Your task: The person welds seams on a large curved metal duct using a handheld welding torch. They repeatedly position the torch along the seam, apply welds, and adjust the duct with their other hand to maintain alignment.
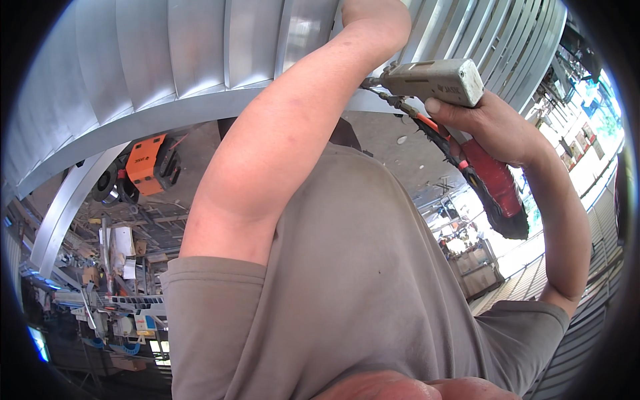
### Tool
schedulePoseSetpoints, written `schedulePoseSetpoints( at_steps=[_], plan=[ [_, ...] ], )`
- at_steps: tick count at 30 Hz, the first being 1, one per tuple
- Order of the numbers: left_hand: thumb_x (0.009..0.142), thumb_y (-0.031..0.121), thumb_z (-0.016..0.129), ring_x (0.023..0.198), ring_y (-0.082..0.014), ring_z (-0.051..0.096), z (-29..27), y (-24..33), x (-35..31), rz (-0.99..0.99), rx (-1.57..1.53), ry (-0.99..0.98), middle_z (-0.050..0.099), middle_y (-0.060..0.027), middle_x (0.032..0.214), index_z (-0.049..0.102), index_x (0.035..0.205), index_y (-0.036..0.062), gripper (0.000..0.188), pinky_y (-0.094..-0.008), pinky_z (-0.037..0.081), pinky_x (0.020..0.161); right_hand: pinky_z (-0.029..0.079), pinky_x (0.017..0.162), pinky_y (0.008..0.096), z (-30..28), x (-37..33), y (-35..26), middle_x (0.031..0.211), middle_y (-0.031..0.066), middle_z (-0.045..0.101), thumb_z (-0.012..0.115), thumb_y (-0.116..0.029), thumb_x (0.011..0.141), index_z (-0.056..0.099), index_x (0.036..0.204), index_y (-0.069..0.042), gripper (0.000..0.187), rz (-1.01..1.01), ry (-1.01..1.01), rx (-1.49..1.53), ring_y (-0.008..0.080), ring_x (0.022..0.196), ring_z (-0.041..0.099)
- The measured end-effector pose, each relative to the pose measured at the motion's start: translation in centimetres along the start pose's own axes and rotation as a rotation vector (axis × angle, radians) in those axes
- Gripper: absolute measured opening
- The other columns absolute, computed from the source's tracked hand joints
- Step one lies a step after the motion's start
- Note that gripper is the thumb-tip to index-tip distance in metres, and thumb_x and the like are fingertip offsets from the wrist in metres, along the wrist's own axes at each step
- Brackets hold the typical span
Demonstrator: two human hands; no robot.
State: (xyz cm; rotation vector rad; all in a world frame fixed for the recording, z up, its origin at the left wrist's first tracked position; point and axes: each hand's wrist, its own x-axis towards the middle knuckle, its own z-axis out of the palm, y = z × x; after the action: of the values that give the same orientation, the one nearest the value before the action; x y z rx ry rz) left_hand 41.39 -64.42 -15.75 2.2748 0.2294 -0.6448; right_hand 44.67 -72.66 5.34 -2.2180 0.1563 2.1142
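Note:
My right hand [497,127] is closed around the red-taped handle of a welding gun [433,79], its thumb against the back of the grey boxy body. The nozzle end points left, toward a silver metal frame [150,115] with rows of slats [197,43], and passes behind my left forearm. A hose [427,127] with brass fittings and an orange stretch hangs under the gun. My left arm reaches up across my chest, so that my left hand [378,17] lies at the top edge by the slats. Its fingers are hidden.
Lower left, an orange wire feeder [148,165] with a black spool [110,185] stands on the grey floor. Another curved metal strip [73,203] slopes beside it. Cluttered tools and boxes fill the left background; a grey cabinet [477,270] is at the right.

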Motion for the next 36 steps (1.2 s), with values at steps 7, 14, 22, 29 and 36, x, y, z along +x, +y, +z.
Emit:
schedulePoseSetpoints(
  at_steps=[7,14,22,29,36],
  plan=[
    [0.092,0.015,0.064,0.1,-0.0283,0.077,-0.3,0.1,0.1,-0.027,-0.015,-0.052,0.079,-0.0136,0.105,0.083,0.1,0.0092,0.022,-0.0407,0.062,0.077,0.052,0.059,0.0265,0.1,0.2,-0.9,0.083,0.0025,0.062,0.065,-0.044,0.103,0.061,0.13,0.0,0.051,-0.004,0.001,-0.05,0.0098,0.062,0.061],
    [0.092,0.015,0.064,0.099,-0.0284,0.078,-0.2,0.1,0.0,0.001,0.003,-0.044,0.079,-0.0143,0.104,0.083,0.1,0.0092,0.021,-0.0409,0.062,0.077,0.053,0.06,0.0265,0.3,0.1,-1.4,0.082,0.0028,0.062,0.064,-0.047,0.103,0.061,0.129,-0.001,0.053,-0.003,0.011,-0.096,0.0099,0.063,0.063],
    [0.094,0.016,0.063,0.101,-0.0272,0.077,-0.2,-0.1,0.0,0.003,-0.017,-0.043,0.079,-0.0121,0.107,0.082,0.102,0.0096,0.022,-0.0397,0.062,0.079,0.053,0.06,0.0264,0.4,0.3,-1.6,0.083,0.0024,0.063,0.065,-0.05,0.102,0.062,0.128,-0.001,0.055,-0.046,0.015,-0.101,0.0096,0.063,0.063],
    [0.094,0.015,0.063,0.101,-0.027,0.077,-0.4,-0.1,-0.1,0.005,0.007,-0.064,0.079,-0.0121,0.107,0.082,0.102,0.0102,0.022,-0.0399,0.062,0.079,0.053,0.061,0.0257,0.3,0.2,-1.7,0.082,0.0024,0.065,0.065,-0.049,0.102,0.063,0.126,-0.001,0.054,-0.003,0.001,-0.122,0.0094,0.064,0.063],
    [0.093,0.015,0.065,0.101,-0.0269,0.077,-1.0,0.0,-0.5,0.028,0.029,-0.071,0.079,-0.0111,0.107,0.082,0.103,0.0106,0.021,-0.0391,0.062,0.079,0.053,0.063,0.0294,0.1,0.0,-1.8,0.089,0.0046,0.064,0.065,-0.052,0.099,0.065,0.126,-0.003,0.056,0.035,0.011,-0.134,0.0127,0.067,0.063]
  ],
)
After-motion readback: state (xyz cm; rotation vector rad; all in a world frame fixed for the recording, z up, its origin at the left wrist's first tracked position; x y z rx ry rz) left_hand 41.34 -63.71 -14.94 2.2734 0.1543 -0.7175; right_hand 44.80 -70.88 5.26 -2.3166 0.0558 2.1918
